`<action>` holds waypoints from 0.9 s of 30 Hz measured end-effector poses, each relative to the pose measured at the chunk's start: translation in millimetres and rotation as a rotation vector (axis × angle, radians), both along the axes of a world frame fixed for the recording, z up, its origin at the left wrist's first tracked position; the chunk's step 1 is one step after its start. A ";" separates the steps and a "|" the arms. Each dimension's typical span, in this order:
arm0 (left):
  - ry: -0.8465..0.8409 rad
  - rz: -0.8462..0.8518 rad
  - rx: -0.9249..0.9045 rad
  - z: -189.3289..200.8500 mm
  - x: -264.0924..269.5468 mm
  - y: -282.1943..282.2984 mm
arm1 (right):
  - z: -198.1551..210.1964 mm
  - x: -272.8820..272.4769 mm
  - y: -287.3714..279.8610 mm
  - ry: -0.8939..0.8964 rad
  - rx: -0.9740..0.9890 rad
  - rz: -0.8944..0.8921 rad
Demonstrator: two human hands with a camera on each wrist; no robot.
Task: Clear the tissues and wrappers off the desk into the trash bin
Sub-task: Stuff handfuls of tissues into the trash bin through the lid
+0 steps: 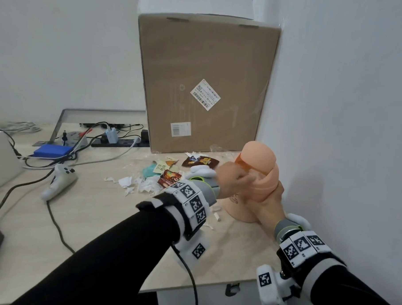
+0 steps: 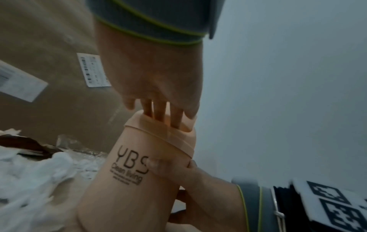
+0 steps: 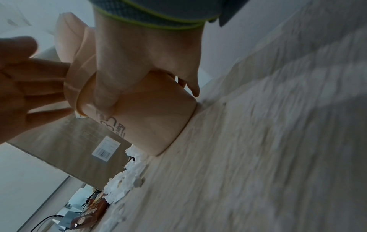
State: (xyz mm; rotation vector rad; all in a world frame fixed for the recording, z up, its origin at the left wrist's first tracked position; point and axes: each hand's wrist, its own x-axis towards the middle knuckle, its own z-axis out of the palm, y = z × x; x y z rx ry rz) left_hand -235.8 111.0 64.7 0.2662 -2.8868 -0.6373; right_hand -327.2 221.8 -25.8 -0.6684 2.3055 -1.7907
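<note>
A peach trash bin (image 1: 260, 185) marked "YBS Clean living" stands at the desk's right side beside the wall, its domed lid (image 1: 259, 155) tipped up. My right hand (image 1: 269, 206) grips the bin's body from the near side, thumb across the lettering (image 2: 158, 166). My left hand (image 1: 238, 179) is at the bin's mouth, its straight fingers (image 2: 158, 109) reaching into the opening; nothing shows in them. Torn white tissues (image 1: 145, 184) and snack wrappers (image 1: 170, 179) lie left of the bin, with a brown wrapper (image 1: 199, 162) and a tissue wad (image 1: 201, 172) behind my left wrist.
A tall cardboard box (image 1: 205, 83) stands against the wall just behind the litter. A white controller (image 1: 60, 178), cables, a power strip (image 1: 117, 143) and a blue box (image 1: 52, 151) fill the left side. The right wall (image 1: 346, 135) is close beside the bin.
</note>
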 end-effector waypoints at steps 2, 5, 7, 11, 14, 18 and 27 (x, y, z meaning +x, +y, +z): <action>0.125 -0.013 0.009 -3.1 11.1 -15.6 | -2.8 -1.2 -0.4 0.013 -0.036 0.000; 0.203 0.108 0.008 -8.2 36.5 -35.3 | -5.2 -6.0 1.4 0.033 -0.038 0.027; -0.006 0.241 0.031 -20.2 50.1 -49.1 | -7.3 -10.1 2.5 0.031 -0.028 0.038; -0.528 0.429 -0.093 -53.9 72.0 -75.1 | -12.5 -17.3 2.0 0.043 0.016 0.031; -0.626 0.447 -0.072 -67.6 81.6 -77.4 | -13.1 -19.6 2.4 0.044 0.008 0.020; -0.541 0.366 0.043 -81.8 79.1 -66.0 | -11.8 -20.7 1.7 0.056 0.004 0.022; -0.395 0.288 0.002 -100.4 44.7 -42.7 | -14.0 -19.9 2.2 0.053 -0.006 0.015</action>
